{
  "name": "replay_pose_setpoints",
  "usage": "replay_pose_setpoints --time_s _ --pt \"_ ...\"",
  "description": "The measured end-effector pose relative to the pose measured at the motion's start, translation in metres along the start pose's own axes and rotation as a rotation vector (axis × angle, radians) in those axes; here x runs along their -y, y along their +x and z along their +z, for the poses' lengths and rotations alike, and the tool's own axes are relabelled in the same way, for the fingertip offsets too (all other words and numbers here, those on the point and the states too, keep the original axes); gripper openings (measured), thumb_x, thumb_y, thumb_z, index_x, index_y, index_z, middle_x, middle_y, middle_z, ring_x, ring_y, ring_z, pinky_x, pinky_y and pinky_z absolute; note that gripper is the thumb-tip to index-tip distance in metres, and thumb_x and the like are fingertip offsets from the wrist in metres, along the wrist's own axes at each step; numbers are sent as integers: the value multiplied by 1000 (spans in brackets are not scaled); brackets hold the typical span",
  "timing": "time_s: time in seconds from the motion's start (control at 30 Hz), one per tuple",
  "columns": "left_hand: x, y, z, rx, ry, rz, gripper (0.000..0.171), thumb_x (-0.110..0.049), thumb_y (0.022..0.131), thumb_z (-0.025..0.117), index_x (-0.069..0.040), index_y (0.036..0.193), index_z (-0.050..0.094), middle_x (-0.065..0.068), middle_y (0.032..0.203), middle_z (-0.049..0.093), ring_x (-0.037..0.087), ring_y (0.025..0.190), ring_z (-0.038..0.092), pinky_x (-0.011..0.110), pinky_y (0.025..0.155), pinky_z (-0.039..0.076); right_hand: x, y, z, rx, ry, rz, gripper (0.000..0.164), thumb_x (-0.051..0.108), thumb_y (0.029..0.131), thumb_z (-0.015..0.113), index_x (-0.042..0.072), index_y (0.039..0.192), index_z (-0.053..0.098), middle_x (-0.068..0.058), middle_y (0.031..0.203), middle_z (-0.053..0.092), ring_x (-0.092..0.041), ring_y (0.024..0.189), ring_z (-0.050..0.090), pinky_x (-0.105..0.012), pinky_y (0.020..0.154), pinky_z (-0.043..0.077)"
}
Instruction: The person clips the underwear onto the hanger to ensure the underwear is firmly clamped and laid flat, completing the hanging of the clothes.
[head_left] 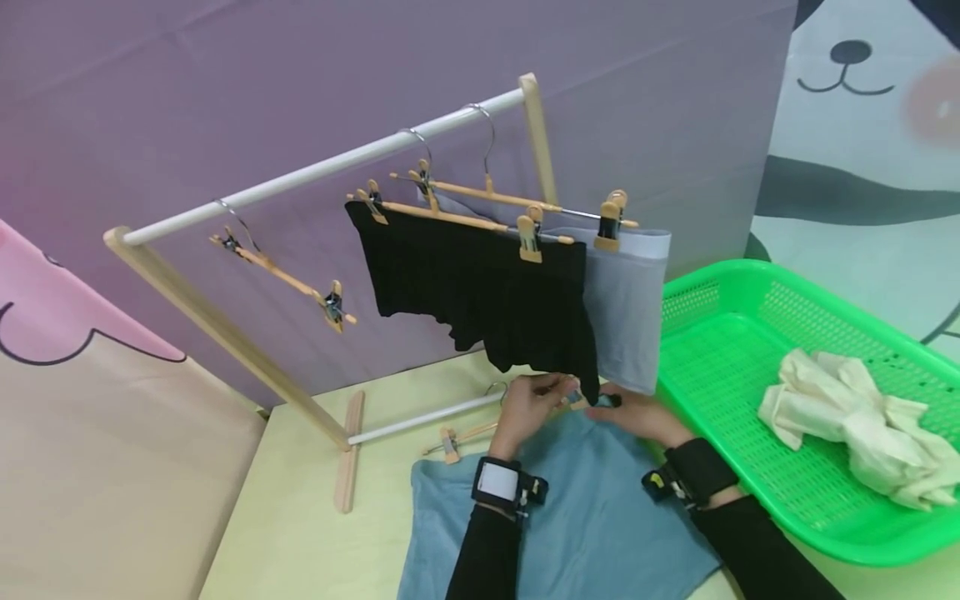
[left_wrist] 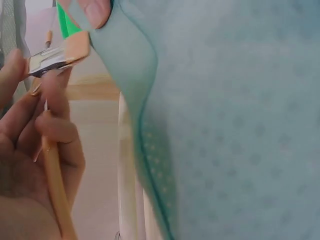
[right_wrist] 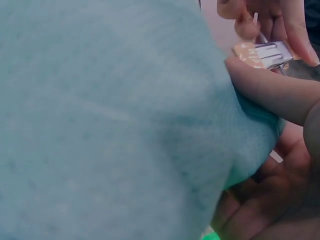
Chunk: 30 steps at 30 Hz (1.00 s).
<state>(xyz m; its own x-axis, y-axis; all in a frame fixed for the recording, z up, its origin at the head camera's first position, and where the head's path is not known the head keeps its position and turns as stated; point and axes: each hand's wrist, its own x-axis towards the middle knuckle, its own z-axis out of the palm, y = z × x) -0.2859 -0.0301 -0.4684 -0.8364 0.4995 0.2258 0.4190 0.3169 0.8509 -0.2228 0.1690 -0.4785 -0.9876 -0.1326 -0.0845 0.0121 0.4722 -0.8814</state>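
My left hand (head_left: 528, 408) grips a wooden clip hanger (left_wrist: 54, 185), its fingers curled round the bar. The thumb and fingers also pinch the end clip (left_wrist: 60, 54) of that hanger. With my right hand (head_left: 637, 412) I pinch the upper edge of a blue garment (head_left: 592, 500), which lies spread on the table below. In the right wrist view the thumb (right_wrist: 275, 92) presses on the folded cloth, right beside the clip. At the hanger's other end, a second clip (head_left: 450, 446) sits near the garment's left corner. Black shorts (head_left: 480, 287) hang just above and partly hide my fingertips.
A wooden rack with a white rail (head_left: 322, 171) stands behind. From it hang the black shorts, a grey garment (head_left: 626, 308) and a bare clip hanger (head_left: 281, 275). On the right, a green basket (head_left: 720, 350) holds a crumpled cream cloth (head_left: 855, 417).
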Motion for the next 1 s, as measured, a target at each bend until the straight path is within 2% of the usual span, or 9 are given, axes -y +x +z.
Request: replay_pose_setpoints --time_s 0.2,0.4,0.57,0.73,0.83,1.0 --pt "2 2 0 -52 10 33 26 -33 97 65 -11 99 79 7 80 74 17 65 65 20 55 45 0 1 1 -30 105 24 57 30 96 64 -2 140 49 -33 148 37 -49 134 38 -61 104 38" --pt "1 2 0 -82 38 20 26 -32 97 64 -11 101 80 7 81 75 16 67 68 19 51 41 -1 0 2 -35 112 34 51 27 96 65 -3 135 53 -31 142 44 -43 126 45 -56 99 42" --pt "1 2 1 -104 50 -6 26 -31 96 66 -10 102 80 7 81 76 14 66 69 18 49 36 0 0 2 -79 135 15 53 29 95 67 -3 134 53 -30 143 44 -41 127 45 -52 100 42" --pt "1 2 1 -97 48 -34 25 -30 96 67 -10 103 79 8 80 76 2 55 55 18 46 29 0 3 2 -130 162 -41 50 27 94 68 -4 132 53 -28 141 44 -38 123 46 -46 98 43" --pt "1 1 1 -84 25 -44 24 -29 95 67 -10 104 79 7 79 75 0 51 47 18 46 28 -1 3 3 -152 186 -54 53 25 94 69 -5 133 51 -27 142 42 -37 124 45 -45 99 42" --pt "-1 -2 -1 -62 22 -49 24 -31 95 68 -11 103 80 1 59 57 0 43 28 20 45 24 0 3 5 -176 244 -60 49 24 92 71 -5 127 53 -25 142 45 -37 127 45 -46 102 41"
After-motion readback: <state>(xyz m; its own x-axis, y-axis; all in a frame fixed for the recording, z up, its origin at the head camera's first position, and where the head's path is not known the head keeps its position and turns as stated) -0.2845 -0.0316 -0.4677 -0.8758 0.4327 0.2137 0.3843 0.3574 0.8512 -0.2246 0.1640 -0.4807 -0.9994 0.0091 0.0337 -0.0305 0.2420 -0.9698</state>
